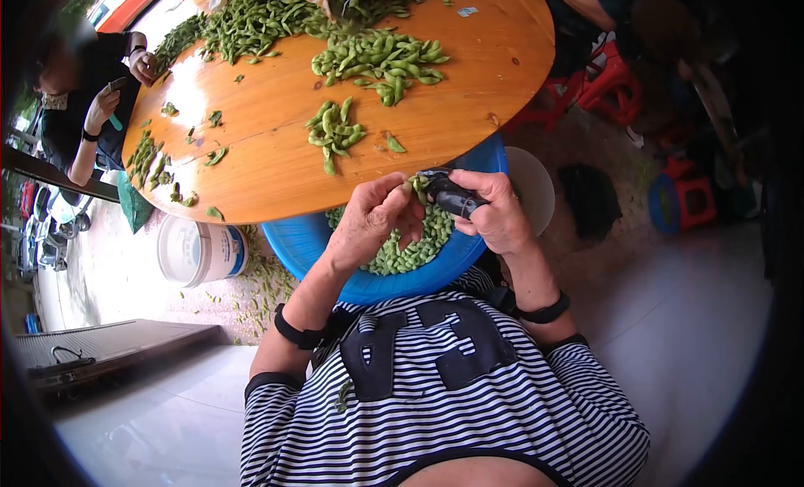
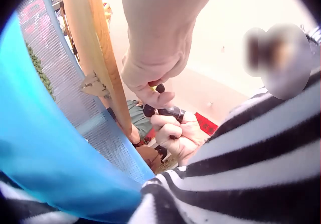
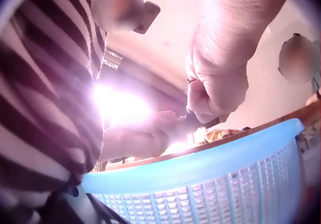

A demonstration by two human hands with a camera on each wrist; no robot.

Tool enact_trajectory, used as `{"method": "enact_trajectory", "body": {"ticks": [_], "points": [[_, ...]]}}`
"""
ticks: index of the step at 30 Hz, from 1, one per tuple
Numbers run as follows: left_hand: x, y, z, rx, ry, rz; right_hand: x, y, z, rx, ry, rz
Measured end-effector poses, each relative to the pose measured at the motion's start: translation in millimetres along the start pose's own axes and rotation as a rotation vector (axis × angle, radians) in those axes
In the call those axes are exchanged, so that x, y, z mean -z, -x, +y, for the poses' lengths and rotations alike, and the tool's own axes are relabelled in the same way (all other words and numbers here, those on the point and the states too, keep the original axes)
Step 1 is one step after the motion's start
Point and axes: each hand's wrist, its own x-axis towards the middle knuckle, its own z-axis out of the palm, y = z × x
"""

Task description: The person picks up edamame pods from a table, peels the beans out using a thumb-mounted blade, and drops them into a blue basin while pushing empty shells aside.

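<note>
My left hand (image 1: 373,221) pinches a green bean pod (image 1: 418,184) between thumb and fingers. Against that pod sits the tip of a black tool with a thick, glossy rounded body (image 1: 455,197), gripped by my right hand (image 1: 500,212); its exact kind I cannot tell. Both hands are held close together above a blue plastic basket (image 1: 285,254), in which lie many loose light green beans (image 1: 410,251). In the left wrist view, the black tool (image 2: 173,114) shows in the right fist (image 2: 175,136). The right wrist view has the basket's slatted wall (image 3: 220,196) below the hands.
A wooden table (image 1: 260,181) stands just ahead. It carries a small group of pods (image 1: 337,133), a larger one (image 1: 377,56) and a big heap (image 1: 260,22). A white bucket (image 1: 205,252) stands left, red stools (image 1: 611,85) right. Another person (image 1: 92,60) sits at the far left.
</note>
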Motion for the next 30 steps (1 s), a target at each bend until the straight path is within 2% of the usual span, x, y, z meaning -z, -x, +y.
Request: {"method": "enact_trajectory", "body": {"ticks": [2, 3, 5, 6, 8, 12, 15, 17, 18, 20, 21, 24, 28, 29, 30], "points": [[-0.3, -1.6, -1.5, 0.032, 0.078, 0.016, 4.1, -0.6, -0.6, -0.088, -0.291, -0.116], [-0.4, -2.1, -2.0, 0.063, 0.154, 0.034, 1.5, -1.2, -0.1, -0.087, -0.289, -0.124], [-2.9, -3.3, -6.5, 0.015, 0.159, 0.033, -10.1, -1.6, 2.0, 0.062, 0.186, 0.075], [-3.7, -3.1, -7.3, -0.026, 0.165, 0.024, -16.1, -2.0, -0.7, 0.067, 0.183, 0.059], [-3.0, -2.5, -5.1, -0.032, 0.146, 0.01, -28.3, 1.0, -11.3, 0.415, 0.601, 0.16], [-5.7, -2.6, -1.9, -0.06, 0.151, 0.063, -36.9, 1.5, -9.0, 0.487, 0.69, 0.253], [-6.9, -2.3, -2.8, -0.06, 0.185, 0.1, -26.4, -1.2, -3.0, 0.403, 0.542, 0.2], [-2.0, -5.0, -9.8, -0.083, 0.302, 0.051, -28.5, -0.9, -3.5, 0.349, 0.463, 0.18], [-2.0, -5.4, -7.8, -0.085, 0.302, 0.051, -34.1, 0.4, -3.9, 0.469, 0.625, 0.196], [-2.8, -5.3, -2.7, -0.065, 0.504, 0.056, -42.6, 3.3, -3.8, 0.707, 0.947, 0.225], [-3.3, -5.3, -3.2, -0.064, 0.505, 0.056, -38.7, 3.9, -0.1, 0.703, 0.981, 0.17], [-5.9, -5.4, -4.4, -0.105, 0.581, 0.029, -35.9, -0.3, 1.5, 0.712, 0.963, 0.205], [-13.5, -4.6, -2.7, -0.113, 0.52, 0.06, -32.8, 0.8, -2.2, 0.658, 0.9, 0.263], [-14.0, -4.9, -3.8, -0.128, 0.453, 0.088, -33.4, 2.6, -5.8, 0.593, 0.763, 0.253], [-13.9, -5.0, -4.2, -0.144, 0.385, 0.119, -32.0, 1.6, -5.7, 0.59, 0.765, 0.259]]}}
